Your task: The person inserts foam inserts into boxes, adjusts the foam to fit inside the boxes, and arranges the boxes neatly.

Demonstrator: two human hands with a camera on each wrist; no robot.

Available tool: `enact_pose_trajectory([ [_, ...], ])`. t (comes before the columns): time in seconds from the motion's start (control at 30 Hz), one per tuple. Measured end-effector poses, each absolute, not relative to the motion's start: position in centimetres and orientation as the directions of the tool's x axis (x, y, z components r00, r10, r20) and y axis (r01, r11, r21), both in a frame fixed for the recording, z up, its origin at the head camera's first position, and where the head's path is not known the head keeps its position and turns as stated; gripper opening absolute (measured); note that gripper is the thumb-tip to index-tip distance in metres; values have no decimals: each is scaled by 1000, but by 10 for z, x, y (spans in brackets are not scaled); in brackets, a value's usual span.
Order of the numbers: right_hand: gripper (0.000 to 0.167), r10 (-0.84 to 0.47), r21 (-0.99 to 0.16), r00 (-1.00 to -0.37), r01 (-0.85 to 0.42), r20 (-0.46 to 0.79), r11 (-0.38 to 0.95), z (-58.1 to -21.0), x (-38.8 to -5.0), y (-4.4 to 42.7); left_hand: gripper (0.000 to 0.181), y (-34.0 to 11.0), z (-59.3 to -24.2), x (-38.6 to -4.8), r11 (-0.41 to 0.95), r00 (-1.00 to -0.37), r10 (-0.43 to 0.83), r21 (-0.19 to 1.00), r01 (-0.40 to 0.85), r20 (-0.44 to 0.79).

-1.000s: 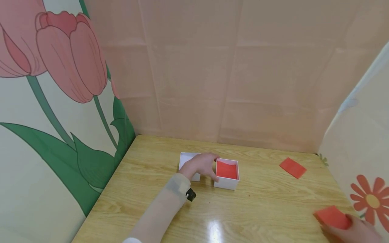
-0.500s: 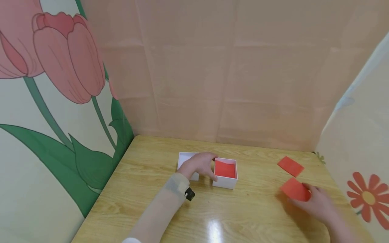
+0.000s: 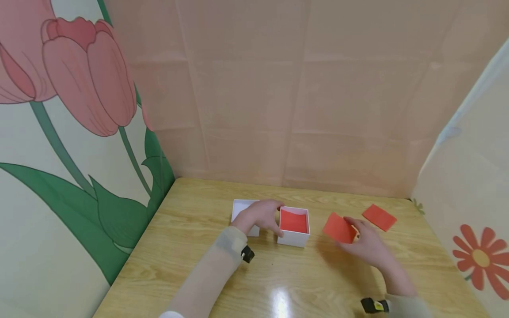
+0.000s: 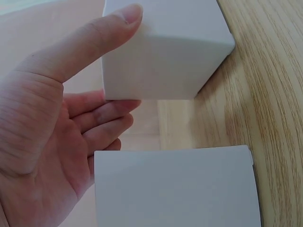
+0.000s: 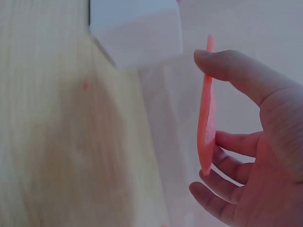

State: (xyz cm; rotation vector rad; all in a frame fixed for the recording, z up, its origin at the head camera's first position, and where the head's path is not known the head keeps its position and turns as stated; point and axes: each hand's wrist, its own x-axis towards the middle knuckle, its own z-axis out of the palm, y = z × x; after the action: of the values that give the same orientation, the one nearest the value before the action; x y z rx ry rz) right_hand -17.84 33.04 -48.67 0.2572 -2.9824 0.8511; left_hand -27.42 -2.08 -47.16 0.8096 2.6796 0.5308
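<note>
In the head view my left hand (image 3: 264,215) holds the left side of an open white box (image 3: 293,239), thumb at the near side and fingers behind. Red paper (image 3: 294,221) lies inside that box. A second white box (image 3: 241,206) stands partly hidden behind the left hand; the left wrist view shows its plain side (image 4: 175,189) below the held one. Over the table, just right of the boxes, my right hand (image 3: 367,244) pinches a folded red paper (image 3: 338,228) by its edges. The right wrist view shows this paper (image 5: 206,123) edge-on between thumb and fingers.
Another red paper (image 3: 379,217) lies flat at the back right of the wooden table (image 3: 330,291). A pink cloth (image 3: 246,97) hangs behind the table, with printed flower cloths on both sides.
My right hand has carried the folded red paper leftward and away from me, from the lower right corner toward the boxes. The left hand keeps its hold on the box.
</note>
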Motion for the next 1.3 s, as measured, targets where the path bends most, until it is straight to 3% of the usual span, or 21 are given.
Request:
enact_pose_trajectory([
  [0.63,97,-340,-498,-935,-345,105,796,-459,-207,250,99,-20,-473,-273,767,-798,584,422,483,-149],
  [1.17,88,-411,-417,-911,-387,35,822,-450,-221,217,78,-23,-472,-272,732,-784,609,467,496,-123],
  [1.3,87,-394,-408,-919,-358,-3,840,-451,-223,216,93,-23,-473,-273,737,-785,606,464,491,-132],
])
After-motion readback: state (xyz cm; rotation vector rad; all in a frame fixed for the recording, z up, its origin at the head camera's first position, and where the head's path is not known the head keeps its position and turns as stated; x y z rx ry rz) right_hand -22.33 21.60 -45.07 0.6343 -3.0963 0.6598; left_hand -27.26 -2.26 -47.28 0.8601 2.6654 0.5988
